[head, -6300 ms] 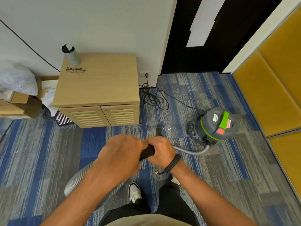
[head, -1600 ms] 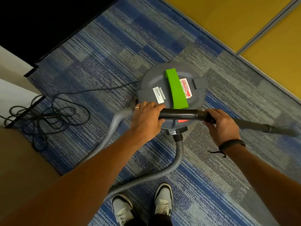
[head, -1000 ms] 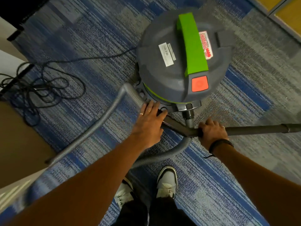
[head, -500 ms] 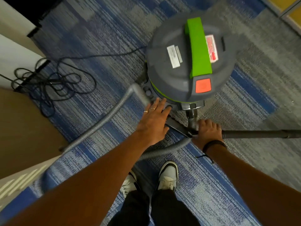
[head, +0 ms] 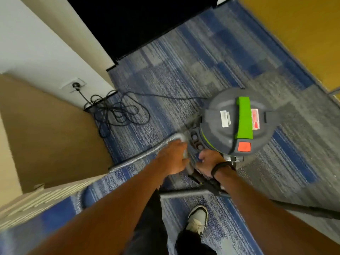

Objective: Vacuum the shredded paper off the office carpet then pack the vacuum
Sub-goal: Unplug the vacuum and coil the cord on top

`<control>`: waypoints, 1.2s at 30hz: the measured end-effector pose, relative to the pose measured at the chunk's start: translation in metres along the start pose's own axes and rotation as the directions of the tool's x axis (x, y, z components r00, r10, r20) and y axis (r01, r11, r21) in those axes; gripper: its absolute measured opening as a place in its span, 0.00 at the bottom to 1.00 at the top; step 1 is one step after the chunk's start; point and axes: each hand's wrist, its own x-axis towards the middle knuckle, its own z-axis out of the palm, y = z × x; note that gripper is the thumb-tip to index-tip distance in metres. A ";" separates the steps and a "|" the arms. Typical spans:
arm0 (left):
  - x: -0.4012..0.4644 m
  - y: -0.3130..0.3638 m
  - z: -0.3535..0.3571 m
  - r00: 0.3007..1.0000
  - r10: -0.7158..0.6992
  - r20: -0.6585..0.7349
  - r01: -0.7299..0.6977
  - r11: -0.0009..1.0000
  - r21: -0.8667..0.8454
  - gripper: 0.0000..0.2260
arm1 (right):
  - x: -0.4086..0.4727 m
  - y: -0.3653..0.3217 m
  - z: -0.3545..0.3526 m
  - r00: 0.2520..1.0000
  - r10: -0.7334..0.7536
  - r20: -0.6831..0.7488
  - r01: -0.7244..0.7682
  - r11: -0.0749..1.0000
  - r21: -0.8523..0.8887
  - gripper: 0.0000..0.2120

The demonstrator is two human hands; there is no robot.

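The grey canister vacuum [head: 230, 129], with a green carry handle [head: 243, 118] and a red button [head: 243, 146], stands on the blue-grey carpet [head: 184, 67]. Its ribbed grey hose [head: 139, 157] runs left from my hands. My left hand [head: 173, 157] grips the hose end beside the canister's base. My right hand [head: 207, 161] curls on the top of the black wand handle [head: 202, 179], though blur hides the fingers. The black wand tube [head: 303, 208] lies along the floor to the lower right. No shredded paper shows on the carpet.
A tangled black power cord [head: 117, 111] lies left of the vacuum, plugged into a wall socket [head: 75, 85]. A wooden cabinet [head: 46, 135] stands close on my left. Yellow wall panels [head: 294, 34] line the right, with a dark doorway [head: 138, 19] ahead. My shoe [head: 197, 219] is below.
My hands have come close together at the hose and handle joint beside the canister. The wand has dropped lower toward the floor. My view has pulled back and swung left.
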 end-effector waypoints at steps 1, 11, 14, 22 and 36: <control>-0.007 -0.010 -0.008 1.000 -0.022 -0.005 0.022 0.999 -0.026 0.28 | -0.005 -0.017 -0.011 1.000 -0.019 -0.004 0.019 1.000 0.014 0.13; 0.016 -0.123 -0.093 0.961 -0.263 -0.084 0.248 0.956 -0.157 0.21 | 0.042 -0.151 -0.058 0.990 -0.137 0.030 0.137 0.991 0.008 0.13; 0.026 -0.167 -0.115 0.946 -0.305 -0.111 0.282 0.941 -0.187 0.22 | 0.075 -0.194 -0.055 0.986 -0.159 0.043 0.161 0.986 -0.049 0.05; 0.003 -0.360 -0.223 0.873 -0.448 -0.195 0.428 0.893 -0.138 0.19 | 0.170 -0.363 -0.038 0.964 -0.249 0.094 0.254 0.966 -0.046 0.05; 0.085 -0.567 -0.294 0.595 -0.804 0.005 0.139 0.097 -0.985 0.17 | 0.349 -0.606 0.011 0.950 -0.310 -0.036 0.311 0.933 0.183 0.23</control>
